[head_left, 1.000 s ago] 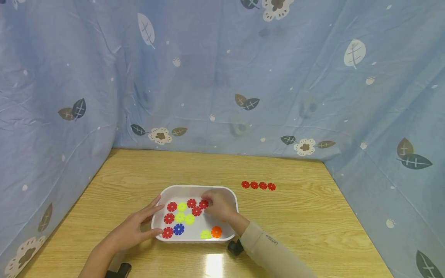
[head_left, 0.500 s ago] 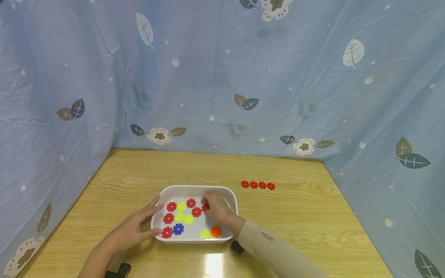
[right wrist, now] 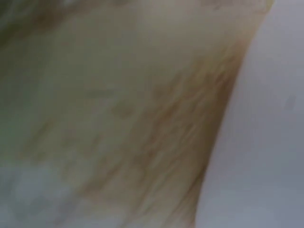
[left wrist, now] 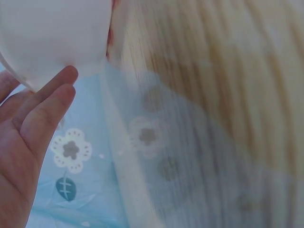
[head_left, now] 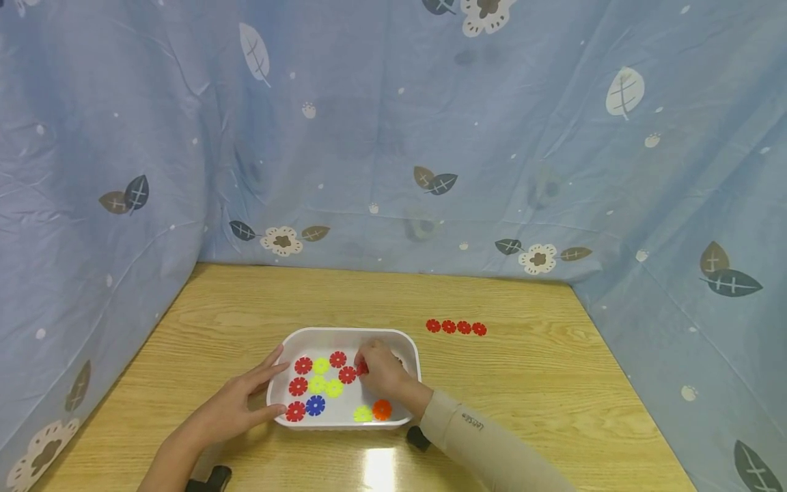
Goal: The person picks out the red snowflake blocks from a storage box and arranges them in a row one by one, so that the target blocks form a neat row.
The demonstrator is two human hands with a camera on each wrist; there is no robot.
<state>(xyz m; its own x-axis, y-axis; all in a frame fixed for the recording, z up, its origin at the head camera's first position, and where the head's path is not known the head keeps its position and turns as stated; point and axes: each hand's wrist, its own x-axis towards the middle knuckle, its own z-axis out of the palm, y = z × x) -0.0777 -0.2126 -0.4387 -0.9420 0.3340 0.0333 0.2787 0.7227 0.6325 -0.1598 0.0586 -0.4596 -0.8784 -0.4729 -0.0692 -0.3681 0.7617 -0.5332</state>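
Note:
A white tray [head_left: 406, 345] on the wooden table holds several flat notched plastic discs. My right hand [head_left: 386, 372] is inside its right half and pinches a red disc [head_left: 361, 369], part of it hidden by the fingers. Just left of those fingertips lies another red disc [head_left: 347, 375]. My left hand [head_left: 236, 403] spreads its fingers and thumb at the tray's left rim. In the left wrist view, straight fingers [left wrist: 52, 102] of that hand lie against the tray wall [left wrist: 57, 38]. The right wrist view is blurred and shows the white tray side [right wrist: 261, 133] without the hand.
Yellow discs [head_left: 318, 385], a blue disc [head_left: 315, 405] and an orange disc [head_left: 382, 410] lie in the tray among more red ones. A row of several red discs [head_left: 456, 327] lies on the table behind right. A blue patterned curtain [head_left: 393, 137] surrounds the table [head_left: 522, 369].
The red disc at my right fingertips has shifted slightly forward and tilted, now more covered by the fingers. My left hand and the tray have stayed in place.

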